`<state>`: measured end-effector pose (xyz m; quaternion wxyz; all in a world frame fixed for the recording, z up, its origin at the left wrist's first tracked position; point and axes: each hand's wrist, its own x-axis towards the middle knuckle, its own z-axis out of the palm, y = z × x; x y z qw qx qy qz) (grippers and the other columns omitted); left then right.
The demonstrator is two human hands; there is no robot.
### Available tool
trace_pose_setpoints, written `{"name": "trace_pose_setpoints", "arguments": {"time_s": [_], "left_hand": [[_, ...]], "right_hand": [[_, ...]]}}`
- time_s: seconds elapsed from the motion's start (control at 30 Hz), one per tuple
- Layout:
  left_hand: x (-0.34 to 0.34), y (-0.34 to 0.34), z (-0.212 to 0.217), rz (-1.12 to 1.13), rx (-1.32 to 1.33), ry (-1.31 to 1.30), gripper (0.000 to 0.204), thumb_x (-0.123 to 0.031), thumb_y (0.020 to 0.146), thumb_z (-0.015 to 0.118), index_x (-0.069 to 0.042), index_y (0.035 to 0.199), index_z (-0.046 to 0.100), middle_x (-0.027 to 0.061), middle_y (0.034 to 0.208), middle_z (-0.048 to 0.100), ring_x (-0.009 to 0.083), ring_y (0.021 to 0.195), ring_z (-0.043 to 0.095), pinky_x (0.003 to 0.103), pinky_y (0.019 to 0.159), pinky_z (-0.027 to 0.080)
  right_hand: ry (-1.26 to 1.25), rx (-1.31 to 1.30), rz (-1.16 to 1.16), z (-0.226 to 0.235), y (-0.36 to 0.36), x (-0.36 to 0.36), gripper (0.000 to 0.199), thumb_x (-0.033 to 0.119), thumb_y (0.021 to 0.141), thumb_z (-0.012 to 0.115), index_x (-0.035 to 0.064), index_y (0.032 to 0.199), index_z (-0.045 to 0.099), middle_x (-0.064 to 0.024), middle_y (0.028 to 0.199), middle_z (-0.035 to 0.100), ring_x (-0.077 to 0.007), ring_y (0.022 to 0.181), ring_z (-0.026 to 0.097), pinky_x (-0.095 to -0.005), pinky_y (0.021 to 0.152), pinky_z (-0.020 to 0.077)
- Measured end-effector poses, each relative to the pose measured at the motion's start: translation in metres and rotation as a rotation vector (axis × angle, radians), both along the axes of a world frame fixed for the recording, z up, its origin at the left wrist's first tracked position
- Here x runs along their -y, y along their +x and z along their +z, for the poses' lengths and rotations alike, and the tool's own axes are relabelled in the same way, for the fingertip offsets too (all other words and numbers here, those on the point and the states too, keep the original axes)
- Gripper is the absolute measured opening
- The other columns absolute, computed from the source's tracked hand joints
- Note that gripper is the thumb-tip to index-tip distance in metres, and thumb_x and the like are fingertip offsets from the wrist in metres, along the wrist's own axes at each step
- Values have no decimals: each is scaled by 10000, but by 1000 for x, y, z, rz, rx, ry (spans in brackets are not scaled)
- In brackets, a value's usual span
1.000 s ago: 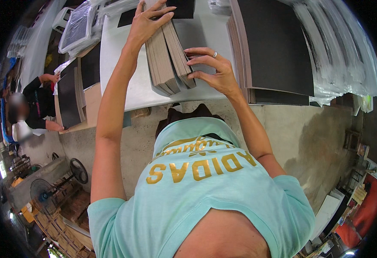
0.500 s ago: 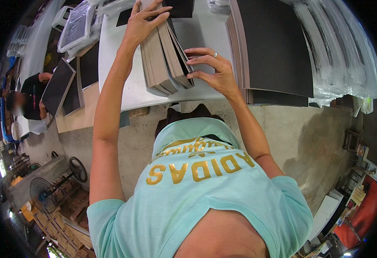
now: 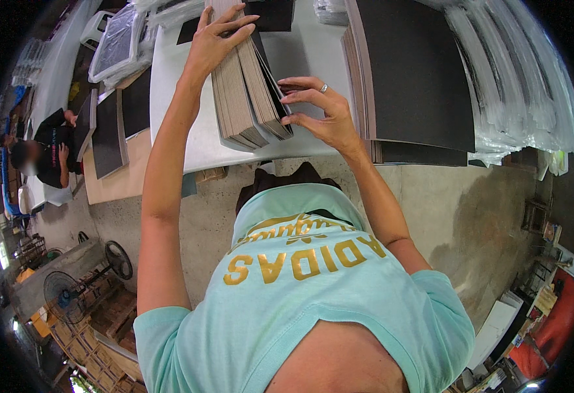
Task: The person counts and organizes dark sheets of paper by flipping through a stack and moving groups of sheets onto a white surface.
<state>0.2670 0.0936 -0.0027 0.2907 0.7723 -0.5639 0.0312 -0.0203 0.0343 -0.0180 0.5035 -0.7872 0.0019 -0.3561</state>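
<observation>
Your left hand grips the upright stack of grey-brown cardboard sheets on the white table; your right hand (fingers half-curled) pinches its outermost sheets.

A single head-worn fisheye view looks steeply down from above the person's own torso, close to it. The white worktop curves across the 12 o'clock edge. Both forearms reach up from the centre toward it. Concrete floor fills 3 o'clock; a floor fan sits near 8 o'clock.
</observation>
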Motion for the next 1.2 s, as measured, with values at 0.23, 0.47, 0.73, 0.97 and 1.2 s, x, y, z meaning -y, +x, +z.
{"name": "trace_pose_setpoints", "arguments": {"time_s": [0.23,0.47,0.73,0.97,1.2], "left_hand": [[2,6,-6,-38,56,-47,366,-559,864,592,-396,1182,673,-125,1423,488,337,1439,209,532,1168,203],[1,4,-5,-38,37,-47,368,-561,865,589,-391,1180,677,-124,1425,488,343,1438,209,534,1163,208],[2,1,1,-39,35,-27,358,-546,870,591,-383,1175,682,-139,1425,484,338,1433,222,520,1165,207],[2,4,-4,-55,39,-51,354,-549,868,591,-380,1163,690,-129,1428,484,341,1439,205,530,1164,208],[1,4,-4,-38,63,-38,360,-552,867,590,-386,1174,681,-117,1433,480,347,1440,195,536,1165,204]], "right_hand": [[-14,4,-10,1,1,-2,329,70,687,807,103,996,699,-102,1243,612,-238,1090,632,-356,932,535],[-46,-22,-23,1,-3,0,345,81,692,809,111,1018,701,-103,1255,603,-243,1115,618,-370,926,534],[-108,-12,-23,9,-3,-4,271,57,689,803,78,937,696,-105,1316,546,-235,1065,618,-374,908,545],[-103,-30,-46,13,1,-6,242,42,677,806,71,875,670,-82,1291,561,-212,1018,625,-352,887,552],[-91,-37,-60,9,0,-6,252,55,669,812,88,881,678,-73,1278,571,-204,1016,630,-349,893,551]]}}
